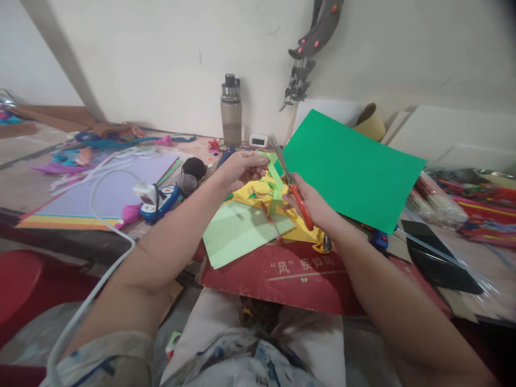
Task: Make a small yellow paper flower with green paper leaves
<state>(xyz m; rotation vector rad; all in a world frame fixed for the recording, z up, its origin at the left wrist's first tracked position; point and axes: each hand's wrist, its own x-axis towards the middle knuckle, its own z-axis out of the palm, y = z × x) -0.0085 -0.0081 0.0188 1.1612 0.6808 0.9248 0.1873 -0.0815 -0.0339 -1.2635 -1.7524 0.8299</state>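
My left hand (pixel 248 167) pinches a strip of light green paper (pixel 275 171) above the desk. In my right hand (pixel 308 199) is a pair of scissors (pixel 297 194) with red handles, its blades pointing up and away beside the strip. Whether the blades touch the paper I cannot tell. Below my hands lie yellow paper pieces (pixel 252 192) and a pale green sheet (pixel 237 236). A red pen (pixel 271 221) rests across that sheet. All of it sits on a red board (pixel 274 282) with printed characters.
A large green sheet (pixel 355 166) leans at the right. Behind stand a water bottle (pixel 231 115) and a small white clock (pixel 258 141). On the left are a power strip (pixel 160 203) with a white cable and stacked coloured paper (pixel 100 188). A black phone-like slab (pixel 441 258) lies at right.
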